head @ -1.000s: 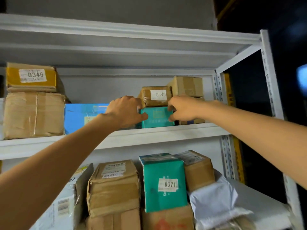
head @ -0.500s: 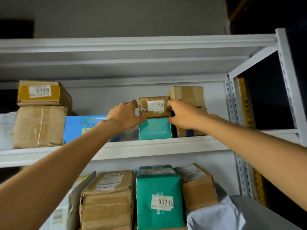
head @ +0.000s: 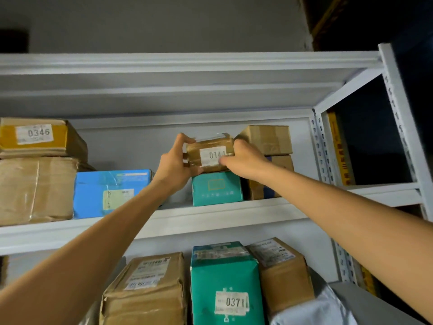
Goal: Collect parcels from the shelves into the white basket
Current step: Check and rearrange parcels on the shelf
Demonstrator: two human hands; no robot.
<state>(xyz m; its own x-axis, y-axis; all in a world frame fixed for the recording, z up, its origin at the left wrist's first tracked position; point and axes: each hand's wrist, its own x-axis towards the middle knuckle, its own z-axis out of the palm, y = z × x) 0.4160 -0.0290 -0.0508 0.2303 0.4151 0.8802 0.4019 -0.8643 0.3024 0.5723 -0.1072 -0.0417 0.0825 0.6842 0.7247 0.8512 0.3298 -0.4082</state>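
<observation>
Parcel [head: 208, 152] in brown tape, small, with a white label reading 014 and a last digit covered, sits at the centre of the frame, held between both hands. The left hand [head: 175, 161] curls round its left end, and the right hand [head: 246, 160] grips its right end with one digit across the label. It is directly above a teal box [head: 216, 188] on the upper shelf [head: 210, 216]; whether it rests on that box or is lifted clear cannot be told. Just right of it stands a stack of two brown boxes [head: 271, 139]. Left of centre lies a blue box [head: 110, 193], and at the far left a yellow box marked 0346 [head: 35, 137] tops a large brown carton [head: 35, 188]. At the bottom of the frame, on the shelf below, a teal parcel marked 0371 [head: 225, 285] stands between two brown parcels.
</observation>
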